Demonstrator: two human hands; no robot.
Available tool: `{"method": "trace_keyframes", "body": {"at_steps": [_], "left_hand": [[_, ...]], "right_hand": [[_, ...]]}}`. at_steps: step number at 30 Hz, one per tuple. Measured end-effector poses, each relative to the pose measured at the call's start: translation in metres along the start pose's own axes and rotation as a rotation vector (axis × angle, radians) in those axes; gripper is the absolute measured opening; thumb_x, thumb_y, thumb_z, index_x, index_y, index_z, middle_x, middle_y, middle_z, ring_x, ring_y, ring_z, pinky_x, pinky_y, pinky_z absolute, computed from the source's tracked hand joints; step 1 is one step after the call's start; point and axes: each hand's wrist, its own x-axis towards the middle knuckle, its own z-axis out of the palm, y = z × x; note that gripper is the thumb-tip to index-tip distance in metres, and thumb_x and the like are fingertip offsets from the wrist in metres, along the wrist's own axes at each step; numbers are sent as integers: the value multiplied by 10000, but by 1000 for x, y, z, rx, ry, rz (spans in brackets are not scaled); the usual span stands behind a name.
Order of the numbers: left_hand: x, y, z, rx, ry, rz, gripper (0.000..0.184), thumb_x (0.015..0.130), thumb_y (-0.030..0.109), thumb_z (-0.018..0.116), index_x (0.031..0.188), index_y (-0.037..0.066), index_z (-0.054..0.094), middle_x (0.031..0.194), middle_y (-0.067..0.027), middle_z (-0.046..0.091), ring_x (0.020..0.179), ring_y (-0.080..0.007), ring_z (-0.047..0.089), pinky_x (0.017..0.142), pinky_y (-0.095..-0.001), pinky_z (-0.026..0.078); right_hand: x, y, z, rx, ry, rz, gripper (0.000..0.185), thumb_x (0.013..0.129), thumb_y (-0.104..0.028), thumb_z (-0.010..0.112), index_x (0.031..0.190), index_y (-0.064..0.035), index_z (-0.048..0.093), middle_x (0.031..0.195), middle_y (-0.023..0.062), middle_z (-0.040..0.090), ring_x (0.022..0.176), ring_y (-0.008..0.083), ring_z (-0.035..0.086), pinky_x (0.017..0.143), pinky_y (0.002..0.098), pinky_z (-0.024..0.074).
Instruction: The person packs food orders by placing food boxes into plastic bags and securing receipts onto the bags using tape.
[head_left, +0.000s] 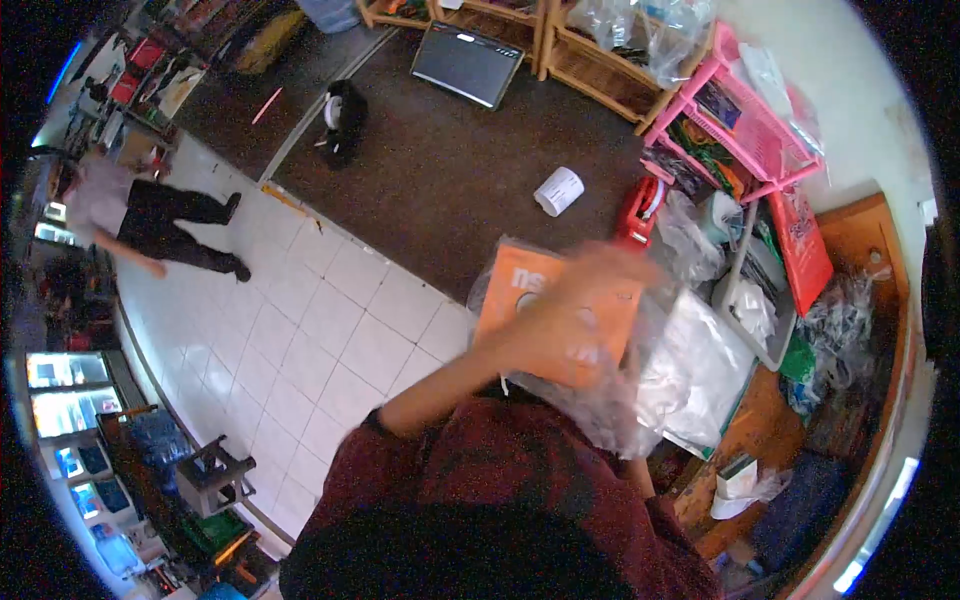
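Observation:
An orange square packet with white lettering is in front of my chest, by the edge of the dark counter. A clear plastic bag lies around and below it. My left hand reaches across the packet's front, palm and fingers smeared by motion. Whether it touches the packet cannot be made out. My right hand is at the packet's lower right side, partly covered by the crinkled plastic, and appears to grip the bag there. Its fingertips are hidden.
On the dark counter are a white paper roll, a red tape dispenser, a black tablet-like device and a black tape holder. Pink baskets and silvery plastic bags crowd the right. A person stands on the tiled floor.

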Motion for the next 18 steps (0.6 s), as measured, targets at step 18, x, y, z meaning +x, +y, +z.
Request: {"method": "trace_keyframes", "body": {"at_steps": [18], "left_hand": [[-132, -95, 59, -1135, 311, -907, 327, 838, 154, 540, 1126, 40, 437, 1083, -100, 506, 964, -216, 527, 761, -355, 489]], "right_hand": [[21, 45, -7, -729, 204, -77, 467, 897, -339, 443, 1229, -16, 389, 1222, 94, 426, 1069, 158, 446, 840, 280, 403]]}}
